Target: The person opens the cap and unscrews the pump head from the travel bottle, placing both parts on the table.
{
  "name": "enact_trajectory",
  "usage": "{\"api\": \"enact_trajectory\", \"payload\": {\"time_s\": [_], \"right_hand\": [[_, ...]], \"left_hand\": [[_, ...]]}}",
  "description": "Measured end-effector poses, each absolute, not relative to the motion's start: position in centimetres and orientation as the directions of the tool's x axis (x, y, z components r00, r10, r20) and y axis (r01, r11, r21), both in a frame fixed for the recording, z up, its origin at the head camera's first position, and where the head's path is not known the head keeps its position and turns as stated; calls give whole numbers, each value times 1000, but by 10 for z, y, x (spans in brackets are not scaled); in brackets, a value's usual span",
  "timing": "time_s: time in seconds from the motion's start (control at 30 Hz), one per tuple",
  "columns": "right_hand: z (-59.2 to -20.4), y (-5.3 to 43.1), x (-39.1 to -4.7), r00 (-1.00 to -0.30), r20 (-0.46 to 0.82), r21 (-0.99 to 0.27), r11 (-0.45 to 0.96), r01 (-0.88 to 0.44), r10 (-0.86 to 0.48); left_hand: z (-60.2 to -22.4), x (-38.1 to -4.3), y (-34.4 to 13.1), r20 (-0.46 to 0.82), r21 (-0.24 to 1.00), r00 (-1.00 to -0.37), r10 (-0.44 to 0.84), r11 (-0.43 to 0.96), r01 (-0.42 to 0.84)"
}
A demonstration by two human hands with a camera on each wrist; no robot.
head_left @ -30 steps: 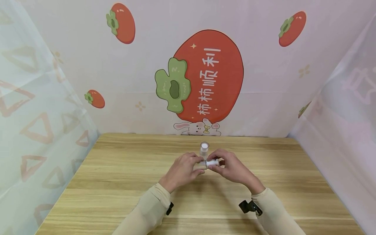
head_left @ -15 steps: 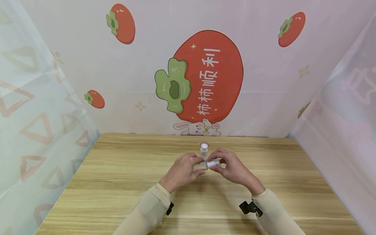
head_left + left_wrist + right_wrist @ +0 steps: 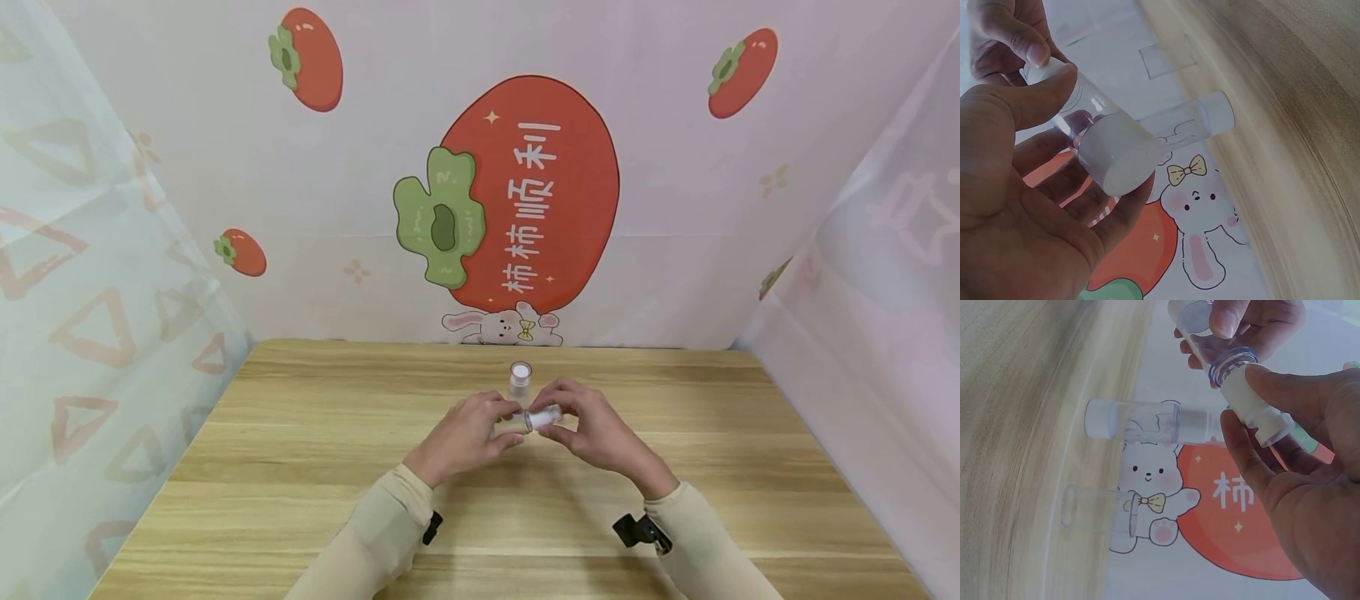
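Observation:
My left hand [image 3: 461,433] holds a small clear bottle [image 3: 1100,103] lying on its side. Its white base [image 3: 1119,153] points toward me in the left wrist view, with the thumb on one side and fingers below. The right hand [image 3: 596,425] pinches the white pump head [image 3: 1254,403] at the bottle's neck between thumb and fingers. Pump and bottle meet at the clear neck ring [image 3: 1233,362]; whether the thread is engaged cannot be told. Just behind both hands a similar bottle [image 3: 520,385] stands upright on the table.
A clear cap [image 3: 1100,511] stands on the table near the upright bottle; in the head view the hands hide it. The wooden table [image 3: 315,433] reaches back to a printed cloth wall [image 3: 660,275], with cloth at both sides.
The right fingers have shifted slightly round the pump head, whose outer end now tilts up a little. The left hand and the upright bottle stay about where they were.

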State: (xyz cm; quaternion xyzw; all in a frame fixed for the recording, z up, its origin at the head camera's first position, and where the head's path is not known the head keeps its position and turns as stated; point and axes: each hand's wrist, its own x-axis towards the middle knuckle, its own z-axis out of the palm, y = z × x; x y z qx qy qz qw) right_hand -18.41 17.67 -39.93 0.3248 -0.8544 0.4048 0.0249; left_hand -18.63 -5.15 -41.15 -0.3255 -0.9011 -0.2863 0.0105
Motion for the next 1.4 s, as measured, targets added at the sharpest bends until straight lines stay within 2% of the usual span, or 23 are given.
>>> {"api": "enact_trajectory", "payload": {"time_s": [0.33,0.9,1.4], "right_hand": [[-400,178,-184,-774,334,-609,504,-613,-537],[-405,192,-188,-795,363,-610,520,-598,-487],[-417,212,-197,-865,331,-639,584,-500,-378]], "left_hand": [[-416,-191,-56,163,575,-764,625,568,588],[-420,-189,-61,103,541,-826,554,665,514],[-420,-188,-62,122,502,-830,545,687,525]]}}
